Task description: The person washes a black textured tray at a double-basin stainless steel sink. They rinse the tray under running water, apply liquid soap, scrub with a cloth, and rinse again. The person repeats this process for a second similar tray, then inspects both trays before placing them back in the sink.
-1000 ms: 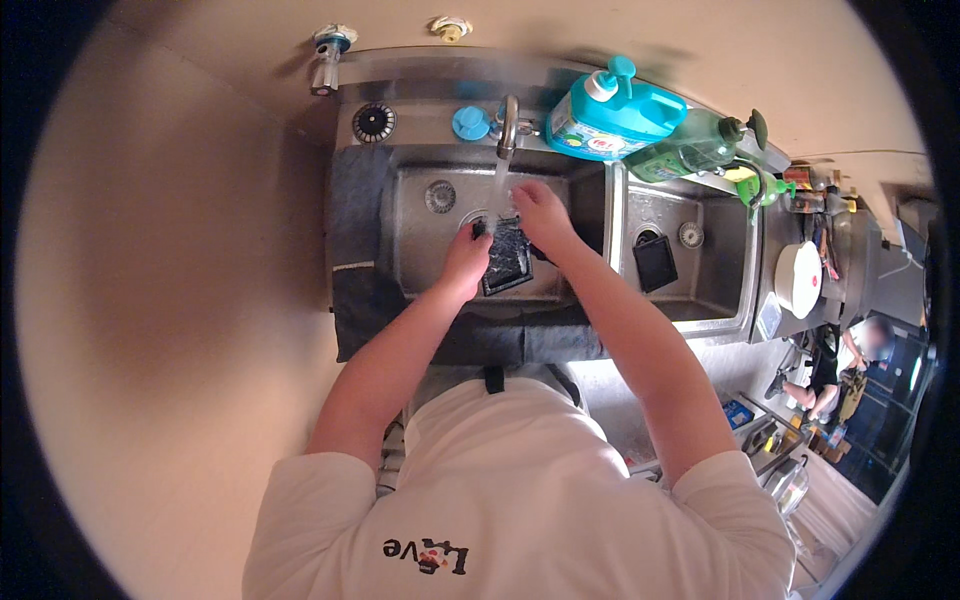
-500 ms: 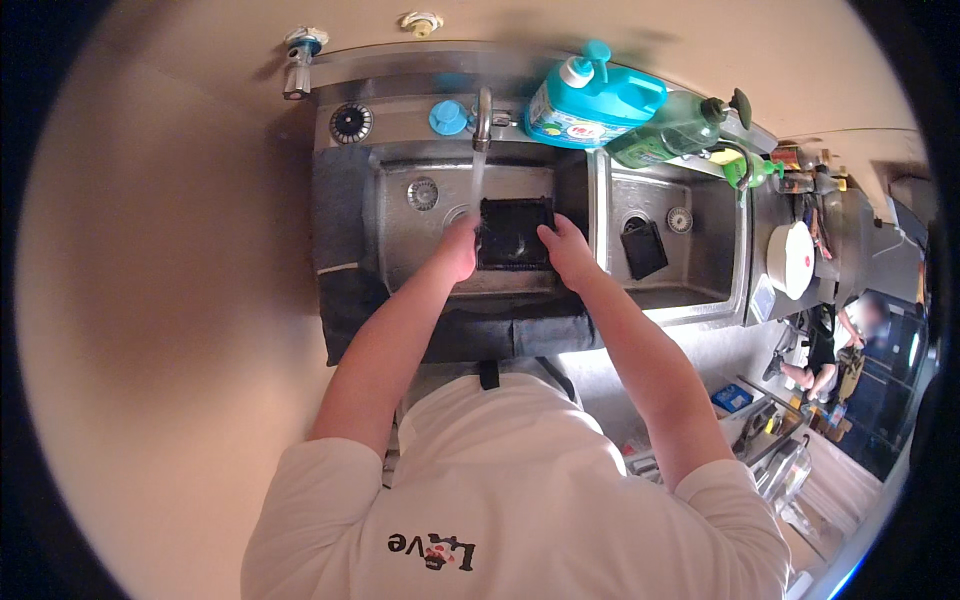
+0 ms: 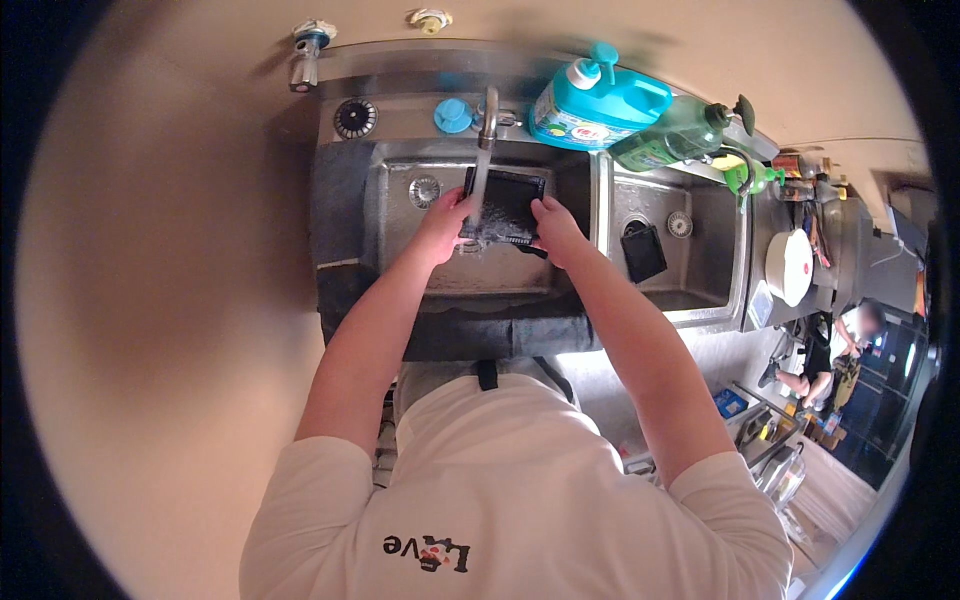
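A black rectangular tray [image 3: 515, 207] with a ridged edge is held over the left sink basin [image 3: 400, 250], under the running faucet [image 3: 488, 120]. Water falls onto its left part and splashes along the near edge. My left hand [image 3: 441, 230] grips the left side of the tray, thumb on top. On the opposite side, my right hand [image 3: 558, 230] is closed around the edge. The undersides of both grips are hidden. In the right basin [image 3: 690, 296] lies a smaller black rectangular piece [image 3: 643, 250], partly over a drain hole.
Behind the basins stand a turquoise pump jug [image 3: 598, 108], a green pump bottle [image 3: 665, 140] and a light blue cap-like piece [image 3: 453, 116]. A black strainer [image 3: 355, 118] sits at the back left. Rightward is a white round container [image 3: 790, 267]; a person [image 3: 830, 350] is farther off.
Both hands have moved the tray away from me and slightly left, further under the stream. Water now strikes its surface and sprays out. The tray looks more tilted.
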`<state>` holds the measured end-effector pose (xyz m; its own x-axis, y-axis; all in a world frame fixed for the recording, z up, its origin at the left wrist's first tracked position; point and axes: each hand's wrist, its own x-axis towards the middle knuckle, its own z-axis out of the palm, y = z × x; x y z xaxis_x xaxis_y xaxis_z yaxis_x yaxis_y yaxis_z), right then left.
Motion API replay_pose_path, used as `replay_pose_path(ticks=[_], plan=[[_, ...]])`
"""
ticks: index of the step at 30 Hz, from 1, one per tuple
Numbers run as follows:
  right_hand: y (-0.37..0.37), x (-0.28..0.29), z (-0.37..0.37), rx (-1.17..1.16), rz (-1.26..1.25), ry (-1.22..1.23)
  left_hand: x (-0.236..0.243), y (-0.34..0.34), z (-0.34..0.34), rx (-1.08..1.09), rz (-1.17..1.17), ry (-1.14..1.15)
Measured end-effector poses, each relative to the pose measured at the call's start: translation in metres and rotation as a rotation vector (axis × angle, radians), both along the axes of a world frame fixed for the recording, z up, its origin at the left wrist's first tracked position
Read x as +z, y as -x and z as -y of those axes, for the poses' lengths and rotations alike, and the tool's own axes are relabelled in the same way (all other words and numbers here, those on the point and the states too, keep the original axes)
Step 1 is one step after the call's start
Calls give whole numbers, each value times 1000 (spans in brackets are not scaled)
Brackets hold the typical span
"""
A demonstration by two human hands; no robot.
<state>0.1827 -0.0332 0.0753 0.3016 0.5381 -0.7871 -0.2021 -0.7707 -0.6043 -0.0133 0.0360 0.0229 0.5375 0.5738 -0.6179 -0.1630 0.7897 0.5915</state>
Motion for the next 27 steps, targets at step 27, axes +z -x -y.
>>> replay_pose_path(ticks=[27], plan=[[78,-9,-18,-371,-514,-151,44,33,25,642,70,60]])
